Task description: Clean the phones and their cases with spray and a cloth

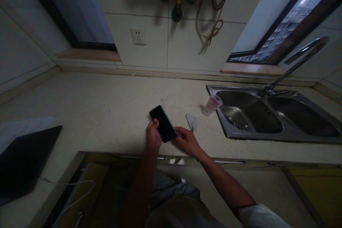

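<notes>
While our left hand [153, 133] curls closed around the lower end of a black smartphone [163, 124], held just over the stone countertop [107, 103], our right hand [187, 141] lies half-open at the phone's 4 o'clock side, fingers at its edge; we cannot tell whether it grips or only touches. With 12 o'clock toward the wall, the phone's weight seems to sit mainly in one hand, and there we judge the main risk: the smooth slab could slip if the left fingers loosen, and the counter's front edge lies near, at 6 o'clock, so a slide that way could drop it to the floor. A crumpled white cloth [192, 122] lies at 3 o'clock, and a plastic cup [212, 105] with a pink label stands at 2 o'clock, just beside the steel double sink [217, 94]. A careless sweep of the right arm could tip that cup, wetting the phone if it holds liquid, which we cannot see. At 9 o'clock, a forearm could snag the white cable [72, 183] beside a dark flat slab [26, 160].
</notes>
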The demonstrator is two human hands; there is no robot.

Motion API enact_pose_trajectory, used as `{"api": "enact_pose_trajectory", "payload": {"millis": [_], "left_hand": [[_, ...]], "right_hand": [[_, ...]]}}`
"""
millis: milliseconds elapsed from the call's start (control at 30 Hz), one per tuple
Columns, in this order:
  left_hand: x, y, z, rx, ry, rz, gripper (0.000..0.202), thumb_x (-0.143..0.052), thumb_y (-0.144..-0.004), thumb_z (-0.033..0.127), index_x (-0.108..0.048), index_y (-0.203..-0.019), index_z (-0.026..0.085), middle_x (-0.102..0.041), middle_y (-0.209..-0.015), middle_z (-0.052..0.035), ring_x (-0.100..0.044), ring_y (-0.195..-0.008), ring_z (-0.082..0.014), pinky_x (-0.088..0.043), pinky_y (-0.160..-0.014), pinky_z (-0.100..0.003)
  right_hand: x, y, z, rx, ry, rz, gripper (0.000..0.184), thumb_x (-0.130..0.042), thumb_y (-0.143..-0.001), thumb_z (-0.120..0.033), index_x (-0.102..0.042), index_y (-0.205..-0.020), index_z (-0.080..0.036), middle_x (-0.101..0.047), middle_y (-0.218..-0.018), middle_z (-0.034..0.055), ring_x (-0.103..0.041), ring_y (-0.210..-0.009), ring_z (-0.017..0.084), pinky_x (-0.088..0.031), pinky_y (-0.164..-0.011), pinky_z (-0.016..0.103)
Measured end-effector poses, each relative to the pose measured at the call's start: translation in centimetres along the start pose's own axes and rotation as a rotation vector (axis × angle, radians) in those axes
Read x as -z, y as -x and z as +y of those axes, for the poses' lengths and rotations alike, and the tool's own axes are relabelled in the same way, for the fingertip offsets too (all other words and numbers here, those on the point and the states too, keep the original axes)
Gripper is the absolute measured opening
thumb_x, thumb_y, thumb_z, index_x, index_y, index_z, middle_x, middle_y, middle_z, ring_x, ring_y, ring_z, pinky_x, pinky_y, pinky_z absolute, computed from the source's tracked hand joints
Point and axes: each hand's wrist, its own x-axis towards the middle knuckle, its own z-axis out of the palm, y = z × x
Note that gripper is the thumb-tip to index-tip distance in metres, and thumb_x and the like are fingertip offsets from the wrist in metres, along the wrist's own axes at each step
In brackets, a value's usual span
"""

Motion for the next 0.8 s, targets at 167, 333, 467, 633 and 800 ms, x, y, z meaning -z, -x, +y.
{"api": "enact_pose_trajectory", "payload": {"millis": [167,333,467,633,800], "left_hand": [[0.3,-0.2,0.3,0.066,0.003,-0.044,0.036,-0.085,-0.063,0.031,-0.066,-0.091,0.018,-0.071,-0.084,-0.0007,-0.065,-0.076,-0.0151,-0.051,-0.082,-0.029],[0.3,-0.2,0.5,0.107,0.005,-0.025,0.028,-0.081,-0.07,0.028,-0.065,-0.09,0.018,-0.07,-0.085,-0.001,-0.066,-0.079,-0.0161,-0.052,-0.085,-0.031],[0.1,-0.3,0.5,0.143,0.029,0.011,0.021,-0.078,-0.074,0.025,-0.064,-0.088,0.017,-0.07,-0.082,-0.0019,-0.067,-0.08,-0.0171,-0.053,-0.088,-0.033],[0.1,-0.4,0.7,0.173,0.026,0.014,0.02,-0.077,-0.075,0.023,-0.063,-0.088,0.017,-0.07,-0.079,-0.0019,-0.066,-0.075,-0.0171,-0.054,-0.088,-0.035],[-0.2,-0.2,0.8,0.192,0.04,0.03,0.014,-0.074,-0.077,0.022,-0.063,-0.083,0.016,-0.069,-0.076,-0.0022,-0.065,-0.069,-0.016,-0.054,-0.085,-0.033]], "right_hand": [[0.4,0.2,0.0,0.063,0.146,-0.003,0.035,-0.056,-0.077,-0.026,-0.072,-0.107,-0.016,-0.052,-0.061,-0.004,-0.039,-0.054,0.01,-0.029,-0.053,0.022],[0.5,0.1,0.5,0.076,0.182,0.008,0.036,-0.056,-0.078,-0.026,-0.074,-0.108,-0.018,-0.049,-0.058,-0.0046,-0.035,-0.053,0.01,-0.029,-0.052,0.022],[0.6,-0.1,1.0,0.065,0.111,0.01,0.038,-0.056,-0.076,-0.027,-0.075,-0.108,-0.018,-0.05,-0.058,-0.0045,-0.034,-0.053,0.01,-0.029,-0.052,0.022],[0.6,-0.4,1.5,0.015,0.021,0.001,0.042,-0.056,-0.074,-0.027,-0.075,-0.11,-0.017,-0.059,-0.063,-0.0027,-0.038,-0.051,0.01,-0.032,-0.051,0.022],[0.6,-0.2,1.5,0.055,0.032,-0.002,0.043,-0.057,-0.074,-0.024,-0.075,-0.112,-0.017,-0.056,-0.06,-0.0034,-0.037,-0.052,0.009,-0.031,-0.051,0.021]]}}
